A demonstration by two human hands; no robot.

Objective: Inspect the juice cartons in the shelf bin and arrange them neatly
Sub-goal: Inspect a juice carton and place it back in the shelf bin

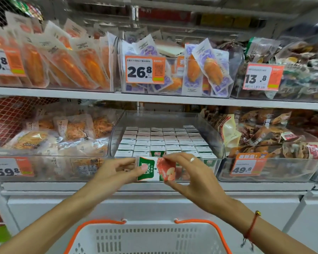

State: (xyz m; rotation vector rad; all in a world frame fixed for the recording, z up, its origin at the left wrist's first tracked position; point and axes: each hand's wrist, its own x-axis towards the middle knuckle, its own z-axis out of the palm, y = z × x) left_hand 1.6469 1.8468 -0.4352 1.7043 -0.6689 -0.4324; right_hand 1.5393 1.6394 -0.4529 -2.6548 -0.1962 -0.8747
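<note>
- Your left hand (126, 170) and right hand (188, 168) together pinch one juice carton (155, 169), held sideways before the shelf bin (212, 136).
- Beyond your hands, the remaining cartons (162, 142) stand in tidy rows.
- Left: judging by the gap, reseat this one.

Two hands were up: left hand (121, 170), right hand (189, 173). One juice carton (155, 169) sat between them. Three full price tags read 26.8 (145, 69), 13.8 (262, 77), 49.8 (248, 165). One shopping basket (147, 237) below.
</note>
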